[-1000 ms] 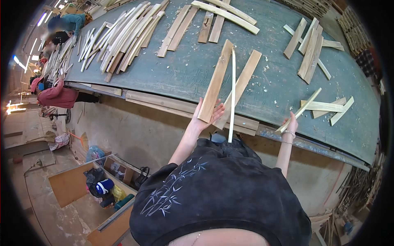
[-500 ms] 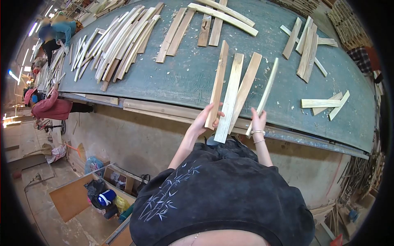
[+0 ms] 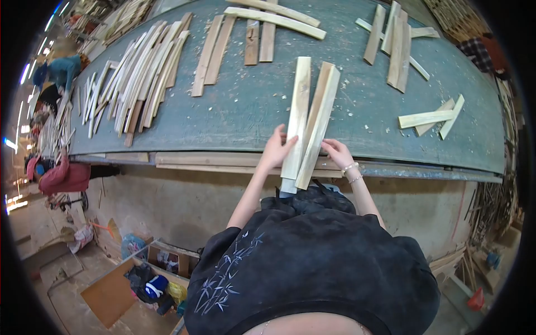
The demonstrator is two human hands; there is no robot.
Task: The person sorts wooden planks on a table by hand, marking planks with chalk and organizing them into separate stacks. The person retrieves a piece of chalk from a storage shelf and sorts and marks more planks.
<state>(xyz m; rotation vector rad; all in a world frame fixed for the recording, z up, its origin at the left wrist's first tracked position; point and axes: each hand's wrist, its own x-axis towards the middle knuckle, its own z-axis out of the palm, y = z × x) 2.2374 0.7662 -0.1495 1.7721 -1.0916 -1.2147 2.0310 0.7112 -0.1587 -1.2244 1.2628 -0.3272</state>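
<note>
Several pale wooden slats stand out from the green table toward my body, their near ends past its edge. My left hand (image 3: pixel 279 148) is at the left slat (image 3: pixel 299 100), thumb lying on its face and fingers at its outer edge. My right hand (image 3: pixel 338 154) pinches the outer edge of the right slat (image 3: pixel 320 128). A browner slat (image 3: pixel 319 92) shows beside and partly behind the right one. Another slat end (image 3: pixel 288 185) peeks out beneath the left slat. The near ends almost meet; the far ends are a little apart.
The green table (image 3: pixel 234 123) carries a large slat pile (image 3: pixel 145 78) at left, crossed slats (image 3: pixel 276 21) at the back and smaller groups (image 3: pixel 397 50) at right. Co-workers, one in a pink top (image 3: pixel 67 176), are at far left. An open box (image 3: pixel 111 290) stands on the floor.
The fanned slats have come together into a narrow bundle. The thin slat in my right hand has swung left against the others. My hands are closer together, and the view has shifted.
</note>
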